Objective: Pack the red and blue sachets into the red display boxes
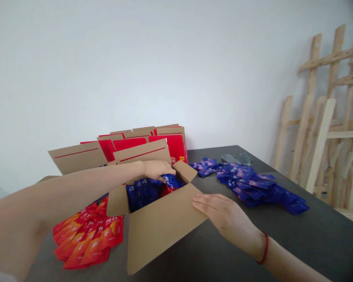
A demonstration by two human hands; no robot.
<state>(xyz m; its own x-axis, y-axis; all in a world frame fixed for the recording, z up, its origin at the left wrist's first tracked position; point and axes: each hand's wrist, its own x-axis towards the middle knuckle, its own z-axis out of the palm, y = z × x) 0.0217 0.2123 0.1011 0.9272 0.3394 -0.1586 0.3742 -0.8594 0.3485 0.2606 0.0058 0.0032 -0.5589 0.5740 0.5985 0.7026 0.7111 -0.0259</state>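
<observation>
An opened cardboard box (164, 231) stands on the table with its flaps spread. Inside it, dark blue pouches (144, 192) are packed on the left, and some red shows near the right end. My left hand (158, 170) reaches over the box from the left, its fingers closed on a blue pouch (171, 181) at the right end; the thumb is partly hidden. With fingers stretched out together, my right hand (223, 215) lies against the right edge of the near flap; its thumb is not visible. A red cord circles that wrist.
Fanned red-orange pouches (90, 235) lie left of the box. To the right spreads a pile of blue pouches (247, 184), with a clear plastic bag (237, 158) behind. Red cartons (167, 147) stand at the back by the wall. Wooden frames (320, 117) lean at right.
</observation>
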